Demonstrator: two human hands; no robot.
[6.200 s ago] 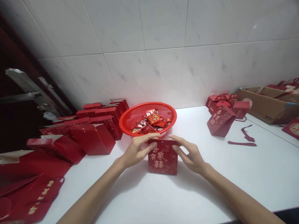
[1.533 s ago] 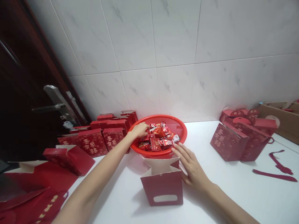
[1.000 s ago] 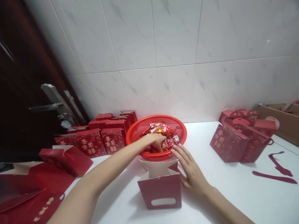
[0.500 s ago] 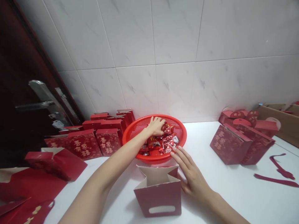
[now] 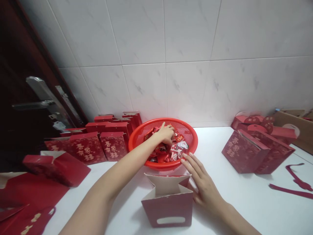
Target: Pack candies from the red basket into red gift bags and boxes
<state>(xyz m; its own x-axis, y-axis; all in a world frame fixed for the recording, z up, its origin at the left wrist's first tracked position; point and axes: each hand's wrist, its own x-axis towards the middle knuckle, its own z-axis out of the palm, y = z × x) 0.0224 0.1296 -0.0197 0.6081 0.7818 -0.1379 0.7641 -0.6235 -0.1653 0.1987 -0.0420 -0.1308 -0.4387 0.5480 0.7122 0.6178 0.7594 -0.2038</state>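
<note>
In the head view, a red plastic colander [image 5: 194, 147] stands on the white table with several red-wrapped sweets [image 5: 174, 153] inside. My left hand [image 5: 166, 133] is down among them, its fingers bent and curled. The fingertips are hidden, so whatever they grip does not show. A red paper gift box [image 5: 168, 205] with an oval slot stands upright in front of the colander, its top open and nothing visible inside. Beside the box's right side rests my right hand [image 5: 201, 179], open, fingers stretched toward the colander's rim and thumb partly behind the box.
Several red gift boxes [image 5: 113, 147] stand at left, with larger red card pieces [image 5: 36, 195] nearer me. More boxes [image 5: 244, 151] are at right, beside a cardboard carton [image 5: 304, 132] and thin red strips [image 5: 290, 191]. A tiled wall [image 5: 190, 88] closes off the back; a dark door [image 5: 22, 130] is left.
My left hand has shifted slightly right and down in the colander, its fingers more curled, and the sweets around it have moved. My right hand stays beside the box. The view has shifted slightly.
</note>
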